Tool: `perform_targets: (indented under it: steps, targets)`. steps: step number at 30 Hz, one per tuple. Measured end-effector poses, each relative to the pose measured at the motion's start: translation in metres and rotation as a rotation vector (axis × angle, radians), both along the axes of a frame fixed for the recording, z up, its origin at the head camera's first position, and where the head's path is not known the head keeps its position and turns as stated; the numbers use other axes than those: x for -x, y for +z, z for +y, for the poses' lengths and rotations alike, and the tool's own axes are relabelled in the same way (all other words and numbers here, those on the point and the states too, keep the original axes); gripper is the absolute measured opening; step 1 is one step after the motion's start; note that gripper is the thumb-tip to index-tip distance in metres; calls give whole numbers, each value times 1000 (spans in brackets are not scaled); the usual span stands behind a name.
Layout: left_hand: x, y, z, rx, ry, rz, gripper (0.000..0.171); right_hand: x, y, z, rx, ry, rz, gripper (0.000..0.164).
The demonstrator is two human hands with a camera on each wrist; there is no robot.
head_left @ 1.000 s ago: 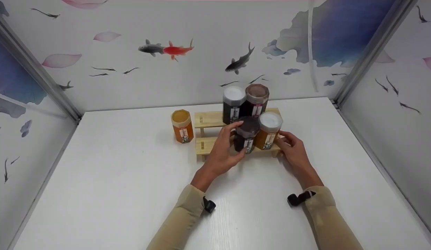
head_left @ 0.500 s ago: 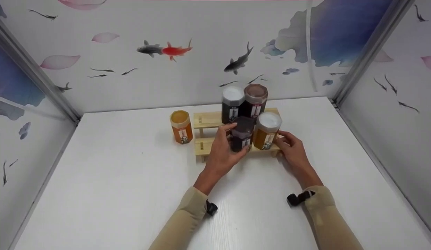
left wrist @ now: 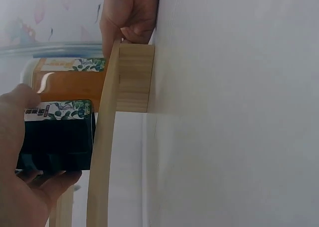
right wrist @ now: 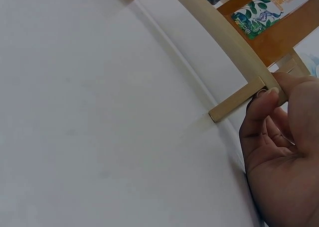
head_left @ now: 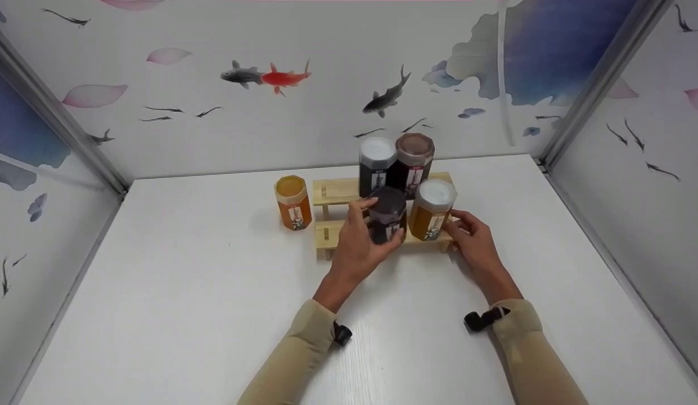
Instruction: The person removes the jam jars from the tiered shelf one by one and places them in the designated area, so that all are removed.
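My left hand [head_left: 357,247] grips a dark jar [head_left: 388,211] with a dark lid, thumb in front and fingers around the far side. In the left wrist view the dark jar [left wrist: 57,137] sits right at the lower step of the wooden rack [left wrist: 101,162]. My right hand [head_left: 477,244] pinches the right end of that lower step; the right wrist view shows thumb and fingers at the corner of the wooden rack [right wrist: 239,43]. An amber jar with a white lid [head_left: 433,211] stands on the lower step, between the dark jar and my right hand.
On the upper step stand a dark jar with a white lid [head_left: 377,166] and a dark jar with a brown lid [head_left: 414,163]. An orange jar with a yellow lid [head_left: 293,202] stands on the white table [head_left: 214,315], left of the rack. Patterned panels [head_left: 315,124] enclose the back and sides.
My left hand has shifted the dark jar a little leftward along the lower step, opening a gap from the amber jar. The right hand stays at the rack's end.
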State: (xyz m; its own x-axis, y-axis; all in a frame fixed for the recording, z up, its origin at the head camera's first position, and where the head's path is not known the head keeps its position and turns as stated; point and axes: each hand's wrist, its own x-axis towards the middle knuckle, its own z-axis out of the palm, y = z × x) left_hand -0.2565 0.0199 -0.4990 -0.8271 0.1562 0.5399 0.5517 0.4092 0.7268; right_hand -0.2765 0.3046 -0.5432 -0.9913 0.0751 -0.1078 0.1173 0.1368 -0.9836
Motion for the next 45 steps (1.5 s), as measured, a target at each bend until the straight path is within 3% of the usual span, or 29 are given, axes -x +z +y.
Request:
perform_targets:
  steps: [7, 15, 23, 32, 38, 45]
  targets:
    - [1, 2, -10, 68, 31, 22, 78, 0, 1, -2, 3, 9, -16, 52]
    - [5, 8, -27, 54, 79, 20, 78, 0, 1, -4, 39, 22, -49, 52]
    - [14, 35, -61, -93, 115, 187, 73, 1, 1, -6, 80, 19, -25, 49]
    - [25, 61, -122, -249, 186, 299, 67, 1, 0, -5, 81, 18, -31, 51]
    - [30, 67, -158, -293, 292, 295, 66, 1, 1, -2, 61, 15, -30, 51]
    - [23, 77, -177, -315, 385, 253, 62, 0, 1, 0, 15, 7, -14, 51]
